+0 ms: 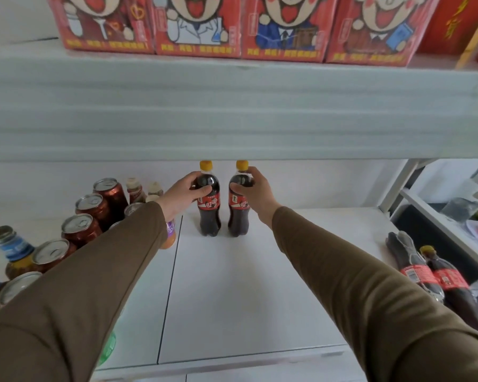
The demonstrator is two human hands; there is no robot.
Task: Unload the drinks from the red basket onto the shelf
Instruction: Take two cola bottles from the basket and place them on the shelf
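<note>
Two full cola bottles, upright on shelf, likely weighty, rigid, slick; left hand and right hand each clamped around upper body, sound hold.

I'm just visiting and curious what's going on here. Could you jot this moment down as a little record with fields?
Place: white shelf under an upper shelf of red cartons
Left hand: gripping the left cola bottle
Right hand: gripping the right cola bottle
Bottles: both upright on the shelf, side by side, apart, yellow caps
To the left: red cans and other bottled drinks
To the right: more cola bottles, off the shelf's edge
Red basket: not in view
</note>
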